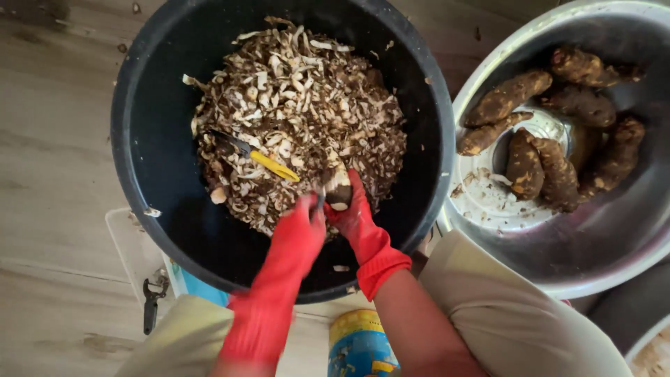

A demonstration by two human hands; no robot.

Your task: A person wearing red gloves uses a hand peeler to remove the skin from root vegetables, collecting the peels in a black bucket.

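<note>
Both my hands wear red rubber gloves and meet over a large black bucket point(139, 126) filled with brown and white root peelings point(300, 105). My right hand point(356, 213) grips a short brown root piece point(340, 192) with a pale cut end. Touching that piece from the left, my left hand point(301, 227) is closed, with a thin dark tool point(319, 200) poking out towards the root; the tool is blurred. A yellow-handled peeler point(269, 162) lies loose on the peelings, just beyond my hands.
A big steel bowl point(614, 244) at the right holds several unpeeled brown roots point(551, 119). A blue and yellow tin point(359, 345) stands between my knees. A dark hand tool point(151, 307) and a clear plastic tray point(129, 244) lie on the wooden floor point(56, 174) at the left.
</note>
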